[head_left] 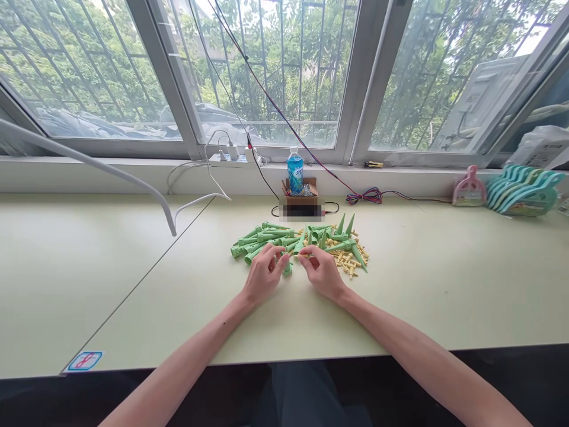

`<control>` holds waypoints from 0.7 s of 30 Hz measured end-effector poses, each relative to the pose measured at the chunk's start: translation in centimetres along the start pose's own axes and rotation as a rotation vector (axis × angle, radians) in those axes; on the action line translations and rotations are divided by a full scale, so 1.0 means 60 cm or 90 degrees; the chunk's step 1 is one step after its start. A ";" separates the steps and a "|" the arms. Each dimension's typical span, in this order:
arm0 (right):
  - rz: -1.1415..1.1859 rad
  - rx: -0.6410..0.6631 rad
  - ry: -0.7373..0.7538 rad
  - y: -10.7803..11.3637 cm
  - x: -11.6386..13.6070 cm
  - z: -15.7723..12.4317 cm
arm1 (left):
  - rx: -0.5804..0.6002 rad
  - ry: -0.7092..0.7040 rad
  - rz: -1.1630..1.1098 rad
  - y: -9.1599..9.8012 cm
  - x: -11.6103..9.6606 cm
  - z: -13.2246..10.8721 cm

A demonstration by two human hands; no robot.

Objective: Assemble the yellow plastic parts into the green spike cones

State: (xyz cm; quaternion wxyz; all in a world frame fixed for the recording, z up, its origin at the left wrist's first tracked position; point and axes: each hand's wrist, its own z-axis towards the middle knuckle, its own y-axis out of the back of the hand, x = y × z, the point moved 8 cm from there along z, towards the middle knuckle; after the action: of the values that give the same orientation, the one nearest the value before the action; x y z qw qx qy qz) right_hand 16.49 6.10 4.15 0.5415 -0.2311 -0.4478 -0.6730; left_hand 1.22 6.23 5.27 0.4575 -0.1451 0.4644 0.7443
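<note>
A heap of green plastic cones [275, 236] lies on the pale green table [400, 284], mixed on its right side with several small yellow pegs [349, 260]. My left hand [263, 276] rests at the near edge of the heap, its fingers curled round a green cone [287, 268]. My right hand [320, 271] is just beside it, thumb and forefinger pinched on a small yellow piece at the heap's edge. The two hands almost touch each other.
Behind the heap stand a small cardboard box [301, 201] and a blue bottle [295, 171]. Red and black wires [368, 194] run along the sill. A white lamp arm [111, 172] crosses the left. Pink and teal dustpans [520, 190] stand at the far right.
</note>
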 end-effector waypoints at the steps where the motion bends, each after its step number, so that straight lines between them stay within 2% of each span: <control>1: 0.002 0.000 0.000 0.000 0.000 0.000 | 0.009 -0.016 -0.006 -0.002 -0.003 0.000; 6: 0.005 0.000 0.000 0.001 0.001 0.000 | 0.040 -0.061 -0.011 -0.011 -0.005 -0.002; 13: 0.005 0.000 0.003 0.000 0.000 0.001 | -0.007 -0.015 -0.008 -0.002 0.006 0.001; 21: 0.011 0.003 0.008 0.001 0.005 0.002 | 0.029 0.031 -0.056 -0.010 0.013 0.003</control>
State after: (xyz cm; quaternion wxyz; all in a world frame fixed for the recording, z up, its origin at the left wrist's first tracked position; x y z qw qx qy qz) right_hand 16.42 6.02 4.45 0.5505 -0.2292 -0.4438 -0.6689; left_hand 1.29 6.88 4.53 0.4813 -0.1734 0.4854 0.7090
